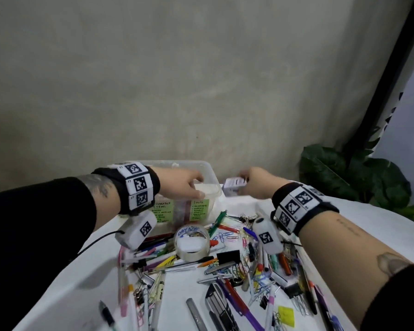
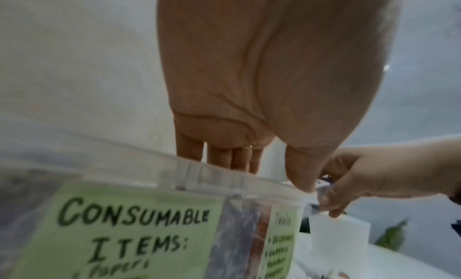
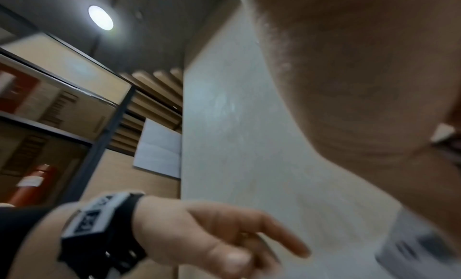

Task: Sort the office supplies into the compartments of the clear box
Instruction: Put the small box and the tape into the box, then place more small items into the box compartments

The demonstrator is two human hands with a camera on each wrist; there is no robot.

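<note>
The clear box (image 1: 210, 170) stands at the table's far edge, with green labels "Consumable items" (image 2: 129, 224) and "Tools" (image 2: 282, 242) on its front wall. My left hand (image 1: 188, 185) holds the box's front right rim (image 2: 199, 172), fingers (image 2: 224, 161) straight down inside and the thumb outside. Just right of the box, my right hand (image 1: 251, 182) pinches a small white printed carton (image 1: 234, 185). The left wrist view shows that carton (image 2: 339, 238) hanging below the right hand (image 2: 361, 180). In the right wrist view the carton (image 3: 419, 243) is blurred under my palm.
A heap of pens, paper clips and binder clips (image 1: 227, 255) covers the white table in front of the box. A clear tape roll (image 1: 193, 242) and a yellow sticky note (image 1: 285, 314) lie among them. A green plant (image 1: 344, 175) stands at the far right against the wall.
</note>
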